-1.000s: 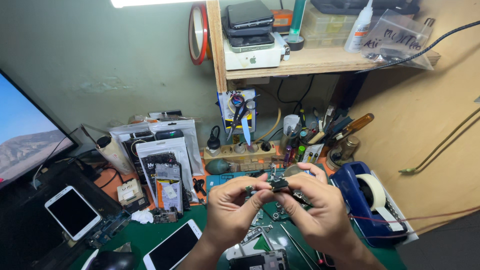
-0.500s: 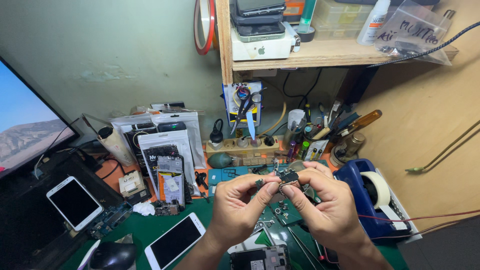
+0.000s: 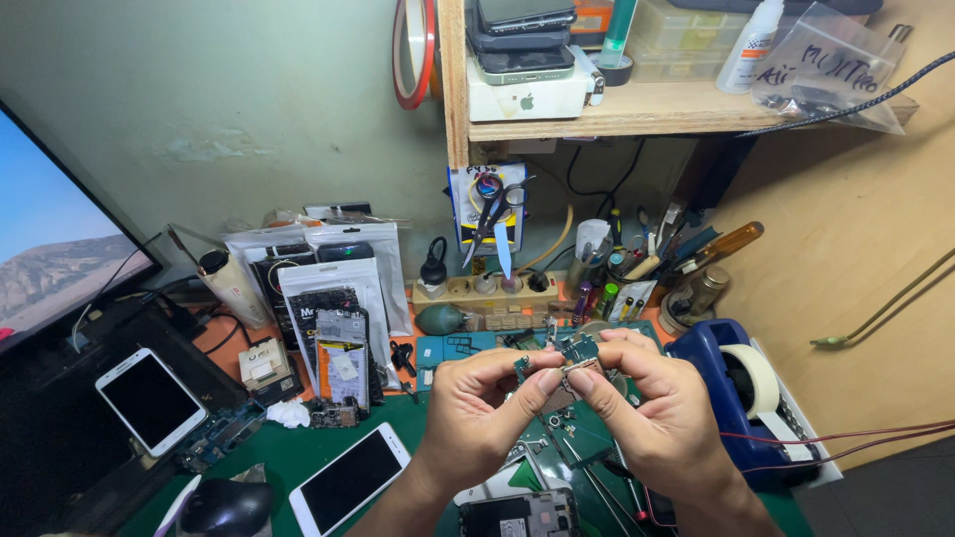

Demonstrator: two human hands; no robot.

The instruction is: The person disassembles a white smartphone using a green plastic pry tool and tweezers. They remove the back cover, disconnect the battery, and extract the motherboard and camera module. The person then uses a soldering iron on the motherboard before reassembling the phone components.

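My left hand (image 3: 477,413) and my right hand (image 3: 662,413) meet above the green mat (image 3: 298,447), fingertips pinched together on a small green phone circuit board (image 3: 575,356). The board is held up in the air between both thumbs and forefingers, partly hidden by the fingers. Below the hands lies an opened phone (image 3: 517,512) with its insides showing, along with loose small parts and thin tools.
Two white phones (image 3: 149,398) (image 3: 348,477) lie at the left, near a monitor (image 3: 60,249) and a dark mouse (image 3: 224,507). Bagged parts (image 3: 333,308) stand behind. A blue tape dispenser (image 3: 741,383) sits at the right, a cup of tools (image 3: 617,264) behind, a wooden shelf (image 3: 637,104) above.
Both hands have stayed together on the small board, turning it slightly. The view has shifted a little, so the hands sit lower and more to the right.
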